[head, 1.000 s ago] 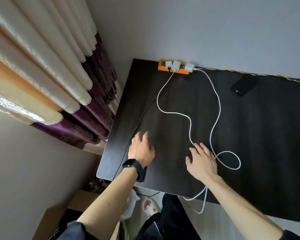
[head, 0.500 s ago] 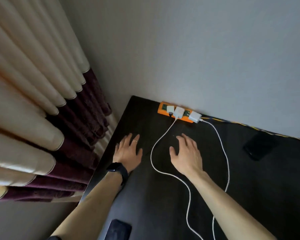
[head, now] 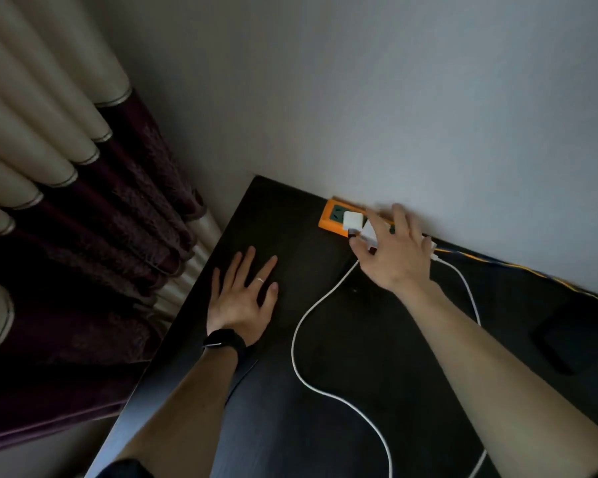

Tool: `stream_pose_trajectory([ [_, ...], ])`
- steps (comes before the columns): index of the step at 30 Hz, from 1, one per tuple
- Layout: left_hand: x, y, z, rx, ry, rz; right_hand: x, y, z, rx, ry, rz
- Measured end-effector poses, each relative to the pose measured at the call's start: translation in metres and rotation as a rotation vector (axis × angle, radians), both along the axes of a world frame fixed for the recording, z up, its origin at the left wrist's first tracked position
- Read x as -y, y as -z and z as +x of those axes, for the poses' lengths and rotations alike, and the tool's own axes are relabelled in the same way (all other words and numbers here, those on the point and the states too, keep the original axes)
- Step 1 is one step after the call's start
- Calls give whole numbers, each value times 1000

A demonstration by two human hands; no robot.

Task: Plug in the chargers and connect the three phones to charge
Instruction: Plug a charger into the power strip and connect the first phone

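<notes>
An orange power strip (head: 329, 223) with a dark green socket face lies at the back of the black desk (head: 277, 215). Its long axis runs along the foot of the grey wall (head: 394, 98). Three white chargers sit in a row along it, and any marking on them is too blurred to read. The left charger (head: 353, 220) is a plain square block, plugged in next to the strip's left end. The middle charger (head: 368, 232) is just right of it, and the right charger (head: 430, 243) shows only as white slivers behind the right hand (head: 390, 257). That hand reaches over the strip with fingers spread, thumb at the near corner of the middle charger and forefinger across its top. Through the motion blur I cannot tell whether its grip has closed on the block. A white cable (head: 292, 343) leaves the middle charger towards the person and bends left, then right, across the desk. A second white cable (head: 469, 294) curves down from the right charger. The strip's yellow-and-blue cord (head: 518, 268) trails right along the wall. A black phone (head: 567, 343) lies flat well right of the strip, its long axis slanted. The left hand (head: 242, 298) rests near the strip's left end, palm down, grip wide open and holding nothing. It wears a ring (head: 260, 280) and a black watch (head: 223, 341). A cream and purple curtain (head: 83, 201) hangs far left of the strip.
</notes>
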State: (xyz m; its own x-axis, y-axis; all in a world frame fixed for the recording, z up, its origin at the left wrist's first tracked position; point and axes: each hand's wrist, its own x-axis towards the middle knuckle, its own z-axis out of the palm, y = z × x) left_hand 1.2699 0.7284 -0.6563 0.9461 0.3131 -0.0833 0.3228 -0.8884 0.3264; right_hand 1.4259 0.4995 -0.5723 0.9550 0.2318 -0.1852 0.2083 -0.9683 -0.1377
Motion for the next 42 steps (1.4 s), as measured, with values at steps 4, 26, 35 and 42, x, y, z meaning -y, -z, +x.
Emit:
stream_pose_trajectory([
  [4,1,1,0,-9,-8,-8,18,6,-6,66,7,-42],
  [26,2,9,-2,41,-1,20,-44,20,-8,187,253,194],
  [35,-1,9,-1,-1,-17,6,-35,23,5,154,166,195],
  [42,0,8,-1,-12,-16,2,-28,0,16,107,46,332],
])
